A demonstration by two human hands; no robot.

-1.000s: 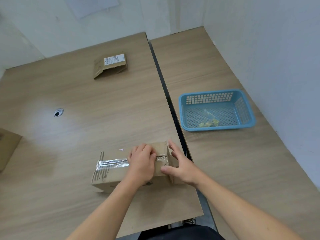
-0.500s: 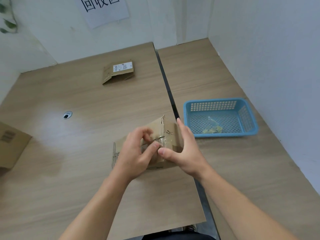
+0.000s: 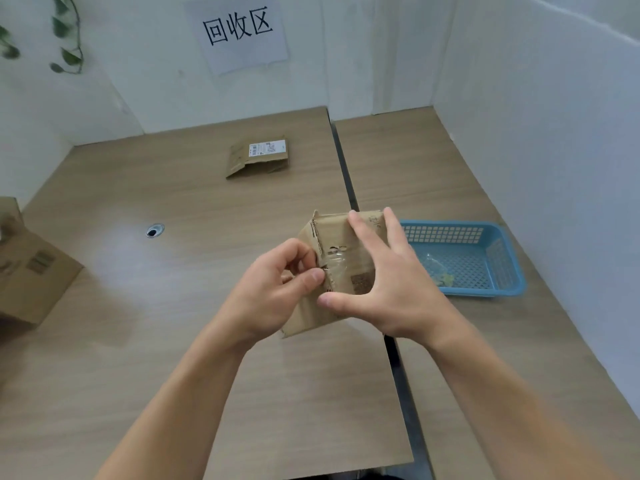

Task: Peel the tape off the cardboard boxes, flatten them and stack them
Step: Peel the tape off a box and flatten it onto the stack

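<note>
The small brown cardboard box (image 3: 346,244) is held up above the wooden table (image 3: 194,341), just left of the blue plastic mesh basket (image 3: 485,292), with its upper right corner overlapping the basket's near-left corner in the view. The box is tilted, one end face turned toward the camera. A strip of clear tape (image 3: 338,262) crosses that face and wraps over its left edge.

The left hand (image 3: 277,292) is on the side of the box away from the basket. Its fingers are curled, and the thumb and forefinger pinch the tape end right at that left edge. The right hand (image 3: 394,285) is on the basket side and spans the box, with the fingers stretched over the top edge and the thumb pressed against the lower part of the face, clamping the box between them.

Crumpled tape scraps (image 3: 437,271) lie inside the basket. A flattened cardboard box with a white label (image 3: 258,156) lies well beyond and left of the basket. A larger cardboard box (image 3: 33,275) stands far to the basket's left.
</note>
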